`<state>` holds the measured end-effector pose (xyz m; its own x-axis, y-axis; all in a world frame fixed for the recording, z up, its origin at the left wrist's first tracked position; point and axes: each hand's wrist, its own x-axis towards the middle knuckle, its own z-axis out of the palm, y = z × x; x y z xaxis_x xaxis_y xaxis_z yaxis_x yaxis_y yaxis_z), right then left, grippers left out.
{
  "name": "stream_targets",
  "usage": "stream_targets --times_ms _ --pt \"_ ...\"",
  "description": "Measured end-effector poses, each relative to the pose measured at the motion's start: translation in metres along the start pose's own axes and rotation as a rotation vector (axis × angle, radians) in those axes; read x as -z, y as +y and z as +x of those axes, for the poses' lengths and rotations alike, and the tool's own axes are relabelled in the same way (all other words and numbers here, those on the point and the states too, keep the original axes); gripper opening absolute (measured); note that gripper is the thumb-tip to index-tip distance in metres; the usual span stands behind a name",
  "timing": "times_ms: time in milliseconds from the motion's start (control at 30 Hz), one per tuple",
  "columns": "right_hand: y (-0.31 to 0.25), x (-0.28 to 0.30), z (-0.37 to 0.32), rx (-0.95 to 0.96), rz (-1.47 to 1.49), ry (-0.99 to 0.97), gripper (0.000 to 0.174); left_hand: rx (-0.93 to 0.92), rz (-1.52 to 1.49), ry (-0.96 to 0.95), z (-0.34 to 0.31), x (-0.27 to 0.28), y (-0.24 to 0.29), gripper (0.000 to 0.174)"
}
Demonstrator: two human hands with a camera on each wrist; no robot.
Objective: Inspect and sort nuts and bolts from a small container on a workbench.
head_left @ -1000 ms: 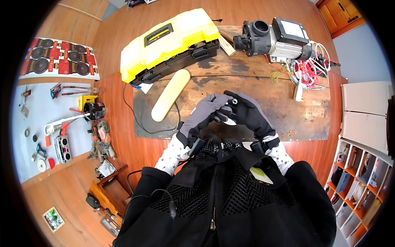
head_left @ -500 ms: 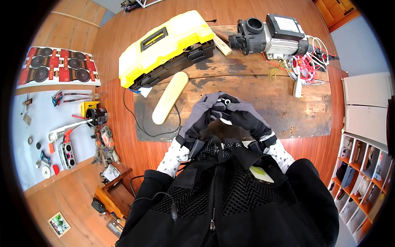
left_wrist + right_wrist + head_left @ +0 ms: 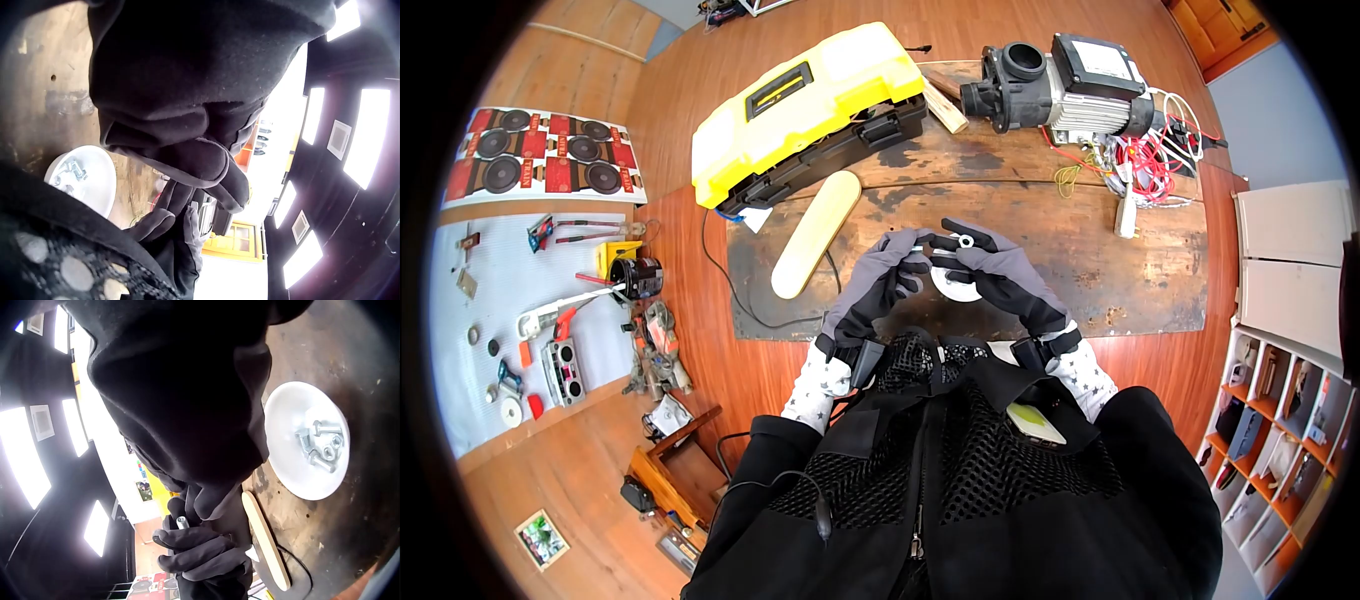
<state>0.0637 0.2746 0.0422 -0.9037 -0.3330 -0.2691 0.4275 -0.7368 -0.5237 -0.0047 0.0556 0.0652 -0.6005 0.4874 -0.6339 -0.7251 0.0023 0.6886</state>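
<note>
In the head view, my gloved left hand (image 3: 885, 270) and gloved right hand (image 3: 1005, 275) face each other over the front of the workbench, a small gap between them. The right thumb and fingertips pinch a silver nut (image 3: 966, 241). Between the left fingers is a bolt, its round metal end (image 3: 182, 522) poking out in the right wrist view. Below the hands stands a white bowl (image 3: 956, 290), partly covered by the right hand in the head view. Several bolts (image 3: 322, 464) and nuts (image 3: 328, 452) lie in it.
A yellow toolbox (image 3: 820, 90) stands at the back left of the wooden workbench (image 3: 1090, 280), with a pale rounded board (image 3: 817, 235) and a black cable before it. A pump (image 3: 1065, 90) sits at the back right beside tangled wires (image 3: 1140, 170). A phone (image 3: 1036, 423) sits in the jacket pocket.
Both hands were close together around the nut; now they have drawn apart. The nut stays with the right hand, and more of the white bowl shows between them.
</note>
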Motion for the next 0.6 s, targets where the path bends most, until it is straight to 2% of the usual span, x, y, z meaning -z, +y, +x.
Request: stream_targets --times_ms 233,433,600 --pt "0.001 -0.003 0.002 0.036 0.007 0.042 0.052 -0.012 -0.042 -0.063 -0.007 -0.008 0.009 0.043" --pt "0.006 0.001 0.002 0.072 0.031 0.061 0.052 -0.016 -0.026 0.016 -0.004 -0.014 0.008 0.039" --pt "0.002 -0.004 0.001 0.097 0.135 0.118 0.050 -0.017 -0.047 -0.038 -0.004 -0.003 0.003 0.042"
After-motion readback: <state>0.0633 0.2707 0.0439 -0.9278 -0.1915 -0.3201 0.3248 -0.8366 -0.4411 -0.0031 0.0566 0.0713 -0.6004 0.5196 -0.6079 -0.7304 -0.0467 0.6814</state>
